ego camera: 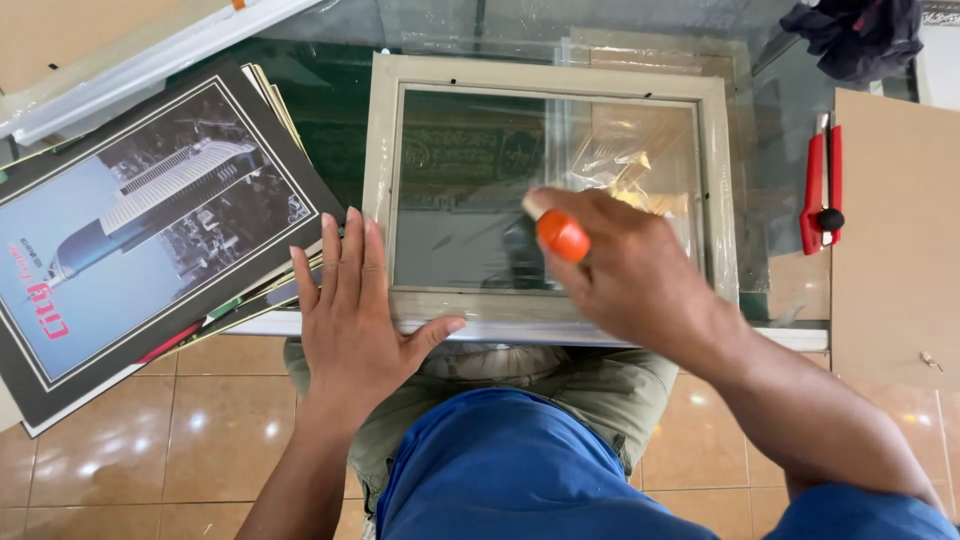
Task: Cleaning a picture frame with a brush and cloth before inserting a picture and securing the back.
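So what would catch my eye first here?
Probably the pale picture frame lying on the glass table, with the left hand flat on its corner. The right hand grips an orange-capped tool over the pane. Left lies a stack of prints.

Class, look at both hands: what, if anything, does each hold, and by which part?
The right hand grips an orange-handled tool by its handle. The left hand holds nothing; it lies flat on the picture frame, at its lower left corner.

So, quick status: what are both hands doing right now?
Left hand flat on picture frame. Right hand grips orange-handled tool over glass. Nothing blocking.
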